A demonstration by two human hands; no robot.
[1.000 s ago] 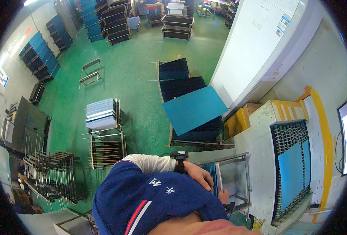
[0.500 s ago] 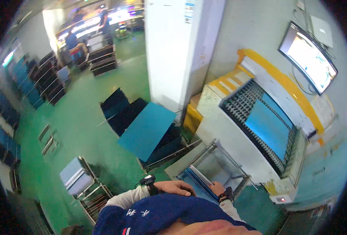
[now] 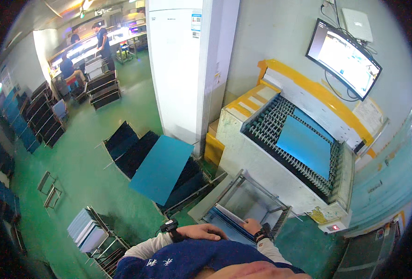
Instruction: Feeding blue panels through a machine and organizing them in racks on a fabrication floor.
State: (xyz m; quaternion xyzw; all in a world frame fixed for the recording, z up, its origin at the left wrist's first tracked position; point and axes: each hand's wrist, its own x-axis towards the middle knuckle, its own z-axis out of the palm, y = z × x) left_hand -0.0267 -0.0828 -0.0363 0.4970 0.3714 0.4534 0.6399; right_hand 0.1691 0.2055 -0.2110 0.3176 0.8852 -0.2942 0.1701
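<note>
Close to my body stands a metal-framed rack cart (image 3: 279, 200), with several thin panels (image 3: 229, 220) leaning together in it, blue-dark with one pale edge. My right hand (image 3: 252, 227) is at the pale panel's top edge, its fingers bent over it; the fingertips are partly hidden. My left hand (image 3: 202, 231) lies near my front, left of the panels, fingers stretched out and holding nothing that I can see. Dark wristbands circle both wrists. Just right of the cart, a blue sheet (image 3: 304, 145) rests on the rollers of a conveyor machine (image 3: 262, 158).
A large blue sheet (image 3: 163, 168) lies across dark racks (image 3: 127, 151) ahead. A smaller rack with pale panels (image 3: 86, 231) stands at left. Behind are a tall white cabinet (image 3: 175, 79), a wall screen (image 3: 344, 58) and people by a lit bench (image 3: 102, 44).
My view has shifted, so the room's fixtures sit further left in the picture. Both hands stay at nearly the same places by the cart.
</note>
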